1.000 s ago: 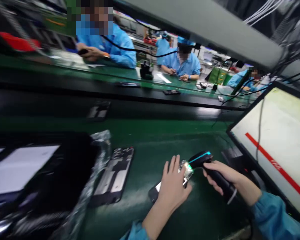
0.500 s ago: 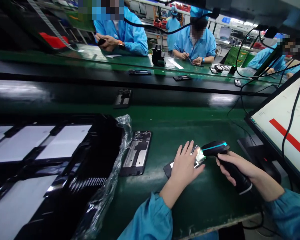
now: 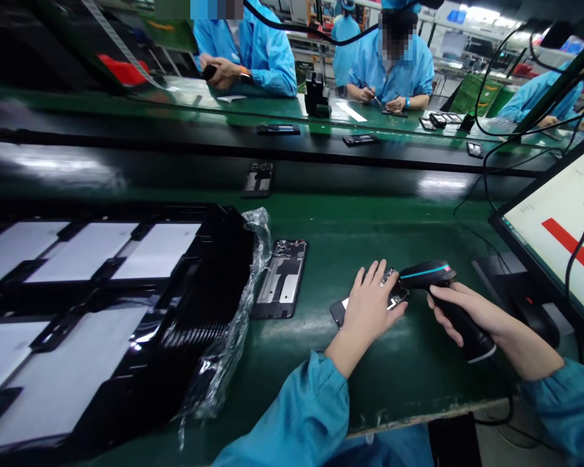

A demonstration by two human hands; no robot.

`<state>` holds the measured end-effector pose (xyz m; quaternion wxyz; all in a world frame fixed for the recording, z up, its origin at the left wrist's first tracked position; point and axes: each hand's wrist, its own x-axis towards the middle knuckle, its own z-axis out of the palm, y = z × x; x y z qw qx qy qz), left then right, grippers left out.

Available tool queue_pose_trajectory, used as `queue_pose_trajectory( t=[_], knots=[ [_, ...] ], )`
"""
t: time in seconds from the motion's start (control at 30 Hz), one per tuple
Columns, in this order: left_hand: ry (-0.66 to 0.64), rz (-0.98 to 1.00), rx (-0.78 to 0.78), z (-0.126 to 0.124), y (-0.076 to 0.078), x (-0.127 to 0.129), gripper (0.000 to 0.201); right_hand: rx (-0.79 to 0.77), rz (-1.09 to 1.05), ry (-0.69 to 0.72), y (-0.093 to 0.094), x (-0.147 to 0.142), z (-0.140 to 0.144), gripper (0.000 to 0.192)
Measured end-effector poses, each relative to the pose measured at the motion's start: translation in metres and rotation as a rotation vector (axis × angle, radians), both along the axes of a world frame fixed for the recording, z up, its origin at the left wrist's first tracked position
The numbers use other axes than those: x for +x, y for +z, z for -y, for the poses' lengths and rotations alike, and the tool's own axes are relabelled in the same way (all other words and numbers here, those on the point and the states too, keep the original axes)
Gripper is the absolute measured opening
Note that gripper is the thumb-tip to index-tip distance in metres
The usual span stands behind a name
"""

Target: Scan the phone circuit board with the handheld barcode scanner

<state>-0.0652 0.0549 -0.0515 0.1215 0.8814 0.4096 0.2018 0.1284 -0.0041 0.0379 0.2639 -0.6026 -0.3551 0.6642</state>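
My left hand (image 3: 370, 297) lies flat over a partly assembled phone (image 3: 339, 314), fingers stretched out. It covers the middle of the phone, so only the lower corner and the top end with bare circuitry show. In my right hand (image 3: 457, 310) is a black handheld barcode scanner (image 3: 425, 275) with a blue stripe, its handle wrapped by my fingers. The scanner's nose points left at the phone's top end, close to it. Left of my hands, a second open phone (image 3: 283, 279) rests on the green table.
A black tray (image 3: 214, 259) with white flat pieces and crumpled clear plastic wrap (image 3: 238, 337) fills the left. A monitor (image 3: 559, 214) with a red band stands at right. Behind, a dark conveyor belt (image 3: 175, 172) carries several phones; co-workers (image 3: 392, 65) sit beyond it.
The bright scanner light on the phone has gone out, and a pinkish-red light shows at the scanner's back. The whole view has shifted slightly; both hands keep their places on phone and scanner.
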Motion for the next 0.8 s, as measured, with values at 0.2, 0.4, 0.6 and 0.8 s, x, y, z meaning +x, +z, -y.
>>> queue_pose_trajectory(
  t=[0.2,0.4,0.6,0.8],
  knots=[
    [0.015,0.001,0.003,-0.001,-0.002,0.002,0.062,0.025,0.020,0.016,-0.008,0.004,-0.004,0.038],
    [0.062,-0.082,0.000,0.007,0.007,0.003,0.052,0.240,0.588,0.099,-0.015,0.002,0.019,0.035],
    [-0.085,-0.226,-0.044,-0.008,0.013,-0.008,0.067,0.448,1.168,-0.008,-0.041,0.001,0.030,0.040],
    [0.013,-0.244,0.049,-0.002,-0.004,-0.007,0.060,0.669,1.399,-0.201,-0.051,0.046,0.076,0.041]
  ],
)
